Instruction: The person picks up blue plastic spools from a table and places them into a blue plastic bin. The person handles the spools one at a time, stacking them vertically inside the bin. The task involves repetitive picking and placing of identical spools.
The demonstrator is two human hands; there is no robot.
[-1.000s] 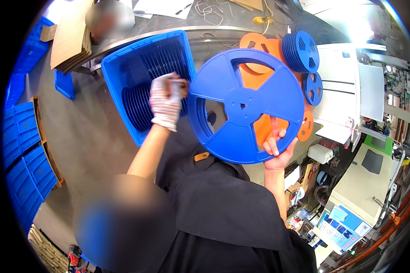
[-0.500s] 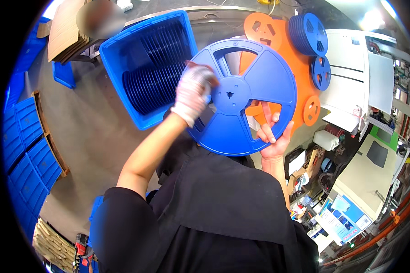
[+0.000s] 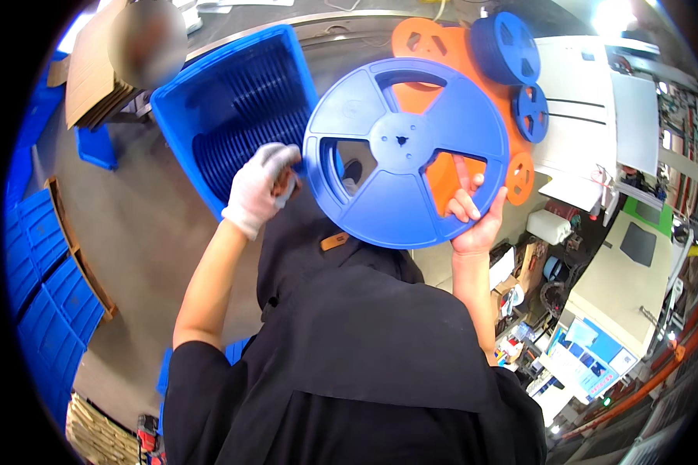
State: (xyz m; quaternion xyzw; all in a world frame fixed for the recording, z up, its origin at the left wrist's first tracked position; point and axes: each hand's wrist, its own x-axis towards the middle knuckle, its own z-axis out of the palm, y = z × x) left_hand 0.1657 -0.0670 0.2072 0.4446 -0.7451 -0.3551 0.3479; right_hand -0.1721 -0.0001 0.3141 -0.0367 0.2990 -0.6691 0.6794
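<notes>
A large blue plastic reel (image 3: 388,203) faces me in front of my body, its round hub and several cut-out windows showing. My bare right hand (image 3: 479,221) grips its lower right rim, with fingers showing through one window. My left hand (image 3: 254,192), in a whitish glove, is just left of the reel and apart from it. Its fingers curl around a small dark and greyish thing that I cannot make out. Behind that hand stands a blue bin (image 3: 172,128) with rows of dark blue reels (image 3: 248,147) inside.
An orange stand (image 3: 434,39) with blue reels (image 3: 516,50) rises beyond the held reel. White machinery (image 3: 570,116) is at the right. Stacked blue crates (image 3: 43,271) line the left, and flattened cardboard (image 3: 93,70) lies at the upper left.
My left hand has come off the reel's left side and moved left and down toward the bin. The reel has turned a little in my right hand, which keeps its hold.
</notes>
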